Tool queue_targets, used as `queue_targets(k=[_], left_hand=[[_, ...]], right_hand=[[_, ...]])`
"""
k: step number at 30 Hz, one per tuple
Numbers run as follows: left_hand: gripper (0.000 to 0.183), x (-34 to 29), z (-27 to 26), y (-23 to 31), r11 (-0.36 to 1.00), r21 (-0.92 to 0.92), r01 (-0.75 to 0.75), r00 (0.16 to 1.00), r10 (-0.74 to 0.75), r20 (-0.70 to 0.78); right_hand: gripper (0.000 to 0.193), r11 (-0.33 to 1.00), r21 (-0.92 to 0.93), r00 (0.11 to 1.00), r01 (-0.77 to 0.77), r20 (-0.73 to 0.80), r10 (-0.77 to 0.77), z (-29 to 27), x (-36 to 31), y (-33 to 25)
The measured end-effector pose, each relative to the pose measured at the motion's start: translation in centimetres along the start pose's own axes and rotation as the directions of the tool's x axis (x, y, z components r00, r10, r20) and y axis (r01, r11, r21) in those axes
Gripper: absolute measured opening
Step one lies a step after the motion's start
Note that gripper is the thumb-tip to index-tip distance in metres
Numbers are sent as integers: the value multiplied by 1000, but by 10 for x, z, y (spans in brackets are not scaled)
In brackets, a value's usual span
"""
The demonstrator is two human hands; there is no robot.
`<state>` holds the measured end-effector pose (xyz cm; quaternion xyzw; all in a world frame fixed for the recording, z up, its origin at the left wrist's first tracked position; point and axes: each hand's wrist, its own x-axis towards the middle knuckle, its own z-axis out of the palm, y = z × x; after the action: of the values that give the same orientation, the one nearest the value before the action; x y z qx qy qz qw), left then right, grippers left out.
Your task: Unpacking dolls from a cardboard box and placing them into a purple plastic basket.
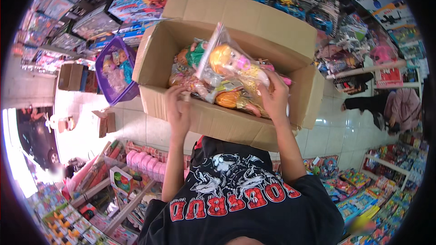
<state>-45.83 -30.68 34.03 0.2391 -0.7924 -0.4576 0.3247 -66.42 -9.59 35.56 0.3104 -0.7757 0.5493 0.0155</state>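
My right hand (pixel 275 97) is closed on a doll in a clear plastic bag (pixel 227 61). The doll has yellow hair, a pink pacifier at its mouth and yellow clothing. It is tilted above the open cardboard box (pixel 240 11). My left hand (pixel 178 111) is at the box's near edge, its bent fingers apart and nothing visible in them. Close to those fingers lies another bagged doll (pixel 188 81). Deeper inside are a doll in green (pixel 195 54) and, near the front wall, an orange-haired doll (pixel 228 99). The bagged doll hides part of the box's contents.
A purple basket (pixel 103 81) with bagged dolls stands left of the box. Packaged toys (pixel 136 7) are stacked behind it. Tiled floor (pixel 334 113) shows on the right, where another person (pixel 404 109) is. Toy displays (pixel 359 195) flank me, and a smaller carton (pixel 70 77) sits far left.
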Motion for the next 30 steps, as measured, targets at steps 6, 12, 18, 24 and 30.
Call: queue_targets(k=[6,12,18,24,30], left_hand=[[46,-36,-5,16,920,-343,192,975,-140,172],[81,-71,-58,19,853,-457,253,967,-215,135],[71,-152,-92,-13,684,-587,433,861,-506,46],[49,-181,-139,-29,452,-812,371,690,-718,-84],[50,-205,-202,-68,409,-898,161,537,-800,-267]], right_hand=[[30,847,484,972,-219,187,144,29,10,-72],[28,845,488,906,-218,424,-11,81,-2,-114],[18,836,411,750,-364,661,2,152,-50,-160],[25,822,253,555,-510,827,91,240,-117,-162],[45,899,-70,182,-433,970,163,288,-160,-172]])
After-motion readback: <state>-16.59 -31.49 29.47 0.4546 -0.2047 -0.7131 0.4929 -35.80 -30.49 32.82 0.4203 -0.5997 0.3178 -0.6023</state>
